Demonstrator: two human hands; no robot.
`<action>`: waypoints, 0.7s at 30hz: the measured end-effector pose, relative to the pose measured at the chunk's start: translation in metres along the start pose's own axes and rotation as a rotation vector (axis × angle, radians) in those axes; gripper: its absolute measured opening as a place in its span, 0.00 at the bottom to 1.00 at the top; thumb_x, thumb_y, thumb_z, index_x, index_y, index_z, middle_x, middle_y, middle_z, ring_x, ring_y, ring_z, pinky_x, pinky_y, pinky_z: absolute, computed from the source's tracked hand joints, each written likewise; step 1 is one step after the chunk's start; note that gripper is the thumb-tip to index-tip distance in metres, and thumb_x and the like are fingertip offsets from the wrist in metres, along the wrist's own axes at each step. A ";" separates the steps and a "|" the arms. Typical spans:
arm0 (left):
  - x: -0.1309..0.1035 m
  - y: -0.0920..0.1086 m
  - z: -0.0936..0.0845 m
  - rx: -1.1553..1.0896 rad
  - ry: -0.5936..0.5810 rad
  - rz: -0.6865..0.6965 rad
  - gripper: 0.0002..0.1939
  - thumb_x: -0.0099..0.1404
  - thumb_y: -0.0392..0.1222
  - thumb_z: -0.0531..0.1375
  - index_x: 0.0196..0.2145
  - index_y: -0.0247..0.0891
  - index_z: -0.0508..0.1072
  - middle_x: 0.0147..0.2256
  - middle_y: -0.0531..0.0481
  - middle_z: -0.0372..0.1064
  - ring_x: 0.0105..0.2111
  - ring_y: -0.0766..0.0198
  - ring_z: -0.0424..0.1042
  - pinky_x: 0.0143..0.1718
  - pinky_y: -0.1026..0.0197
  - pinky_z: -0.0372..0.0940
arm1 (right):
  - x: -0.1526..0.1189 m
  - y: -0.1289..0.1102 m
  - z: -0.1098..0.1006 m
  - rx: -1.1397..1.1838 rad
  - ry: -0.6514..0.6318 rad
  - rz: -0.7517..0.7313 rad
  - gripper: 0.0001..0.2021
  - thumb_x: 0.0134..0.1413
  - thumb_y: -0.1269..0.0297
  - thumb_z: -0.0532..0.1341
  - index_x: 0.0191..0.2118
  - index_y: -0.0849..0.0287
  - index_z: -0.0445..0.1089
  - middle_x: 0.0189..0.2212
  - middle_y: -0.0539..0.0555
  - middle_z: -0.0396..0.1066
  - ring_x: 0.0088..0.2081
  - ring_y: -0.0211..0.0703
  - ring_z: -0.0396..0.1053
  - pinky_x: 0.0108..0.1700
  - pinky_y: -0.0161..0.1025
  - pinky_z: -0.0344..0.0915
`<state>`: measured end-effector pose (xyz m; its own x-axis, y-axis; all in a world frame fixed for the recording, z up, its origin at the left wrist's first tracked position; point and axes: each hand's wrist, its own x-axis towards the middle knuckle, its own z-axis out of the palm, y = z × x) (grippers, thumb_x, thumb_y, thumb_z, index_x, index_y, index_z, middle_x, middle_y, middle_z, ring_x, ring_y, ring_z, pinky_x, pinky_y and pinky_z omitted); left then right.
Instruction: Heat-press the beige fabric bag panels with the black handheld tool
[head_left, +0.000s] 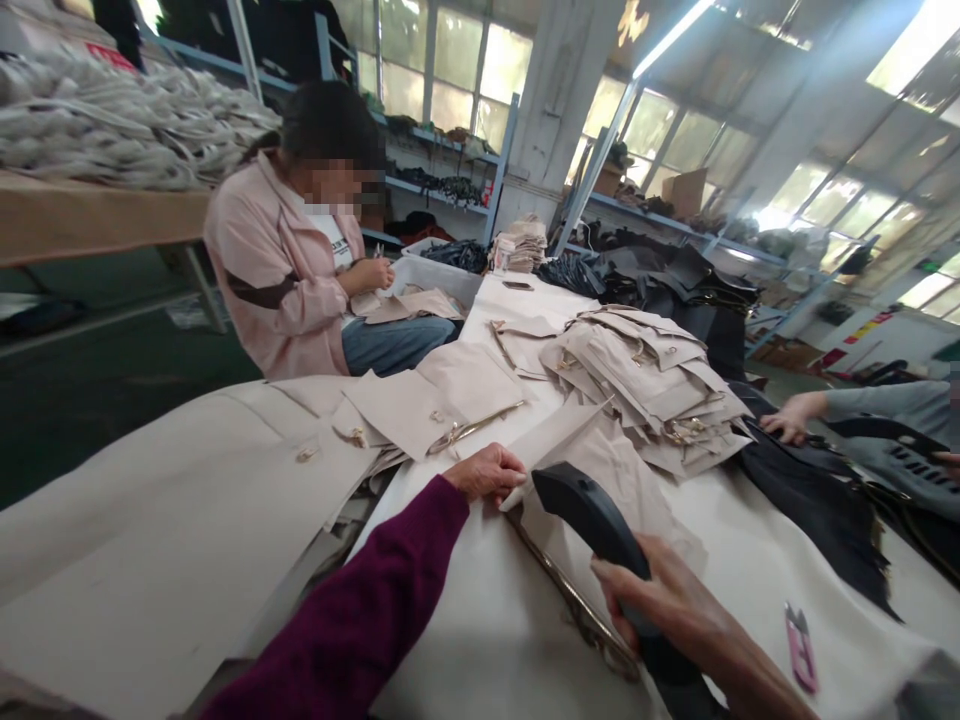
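Note:
My left hand (491, 474), in a purple sleeve, pinches the near-left corner of a beige fabric panel (592, 480). A gold-coloured zip (559, 575) runs along the panel's near edge. My right hand (664, 590) is wrapped round a black curved handheld tool (589, 500) whose kind I cannot make out. The tool's head hangs over the panel, close to my left fingers; I cannot tell whether it touches the cloth. Behind the panel rises a pile of similar beige panels (637, 370) with gold zips. More beige panels (442, 395) lie left of my left hand.
Pink-handled thread snips (801, 648) lie at the right on the white table (465, 600). A seated person (277, 260) in a pink jacket holds beige cloth at the left. Another person's hand (795, 415) rests on dark fabric (817, 500) at the right. A phone (517, 286) lies farther back.

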<state>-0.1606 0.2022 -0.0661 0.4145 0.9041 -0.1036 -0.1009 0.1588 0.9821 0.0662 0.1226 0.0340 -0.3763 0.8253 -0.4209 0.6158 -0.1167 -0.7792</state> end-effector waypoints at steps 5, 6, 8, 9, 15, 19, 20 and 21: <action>0.001 -0.002 0.000 -0.050 0.012 -0.007 0.13 0.46 0.45 0.63 0.18 0.36 0.64 0.11 0.62 0.52 0.12 0.75 0.51 0.14 0.68 0.53 | -0.024 0.006 -0.001 -0.003 -0.028 0.046 0.14 0.51 0.56 0.58 0.23 0.59 0.60 0.13 0.44 0.61 0.13 0.32 0.60 0.17 0.29 0.62; 0.000 -0.002 0.000 -0.052 0.013 -0.006 0.13 0.46 0.45 0.63 0.18 0.36 0.64 0.11 0.62 0.52 0.12 0.75 0.50 0.14 0.68 0.52 | -0.025 0.008 0.002 0.008 -0.043 0.048 0.13 0.52 0.57 0.58 0.24 0.59 0.61 0.14 0.44 0.62 0.13 0.31 0.60 0.17 0.29 0.62; -0.002 -0.001 0.000 -0.046 0.015 -0.005 0.14 0.46 0.46 0.64 0.19 0.36 0.64 0.11 0.63 0.52 0.12 0.75 0.50 0.14 0.68 0.53 | -0.019 0.012 0.009 0.036 -0.067 0.040 0.10 0.53 0.58 0.58 0.27 0.60 0.62 0.16 0.44 0.62 0.14 0.31 0.60 0.16 0.29 0.62; -0.002 -0.001 0.000 -0.039 0.017 -0.004 0.14 0.46 0.46 0.64 0.19 0.36 0.64 0.11 0.63 0.52 0.12 0.75 0.50 0.14 0.68 0.53 | -0.014 0.013 0.013 0.052 -0.077 0.034 0.09 0.52 0.59 0.57 0.29 0.60 0.62 0.17 0.44 0.63 0.14 0.31 0.60 0.16 0.29 0.62; -0.003 0.007 0.005 0.036 0.071 -0.012 0.12 0.49 0.42 0.62 0.16 0.35 0.64 0.10 0.61 0.53 0.11 0.75 0.51 0.13 0.69 0.51 | 0.001 0.009 0.004 0.078 0.006 0.010 0.12 0.53 0.58 0.56 0.24 0.59 0.60 0.12 0.44 0.61 0.12 0.32 0.59 0.15 0.29 0.60; -0.016 0.005 0.025 0.056 0.340 -0.007 0.08 0.52 0.37 0.59 0.18 0.34 0.66 0.13 0.58 0.58 0.12 0.74 0.55 0.13 0.70 0.53 | -0.028 0.009 -0.015 0.031 0.128 0.005 0.17 0.52 0.51 0.57 0.22 0.59 0.60 0.12 0.45 0.61 0.13 0.32 0.60 0.17 0.29 0.59; -0.024 0.001 0.034 0.049 0.452 0.009 0.07 0.54 0.38 0.57 0.20 0.34 0.67 0.15 0.58 0.60 0.12 0.74 0.56 0.14 0.70 0.54 | -0.037 0.011 -0.018 0.012 0.132 0.017 0.18 0.52 0.50 0.56 0.22 0.59 0.60 0.11 0.46 0.61 0.13 0.33 0.60 0.17 0.29 0.58; -0.034 -0.003 0.044 0.038 0.565 0.027 0.07 0.57 0.39 0.55 0.23 0.34 0.67 0.17 0.57 0.61 0.13 0.74 0.57 0.14 0.70 0.55 | -0.045 0.015 -0.021 -0.009 0.130 0.032 0.19 0.52 0.48 0.56 0.21 0.59 0.60 0.11 0.46 0.61 0.13 0.33 0.59 0.17 0.30 0.58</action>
<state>-0.1345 0.1534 -0.0583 -0.1369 0.9812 -0.1364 -0.0675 0.1282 0.9895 0.1068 0.0951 0.0515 -0.2633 0.8861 -0.3814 0.6327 -0.1398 -0.7616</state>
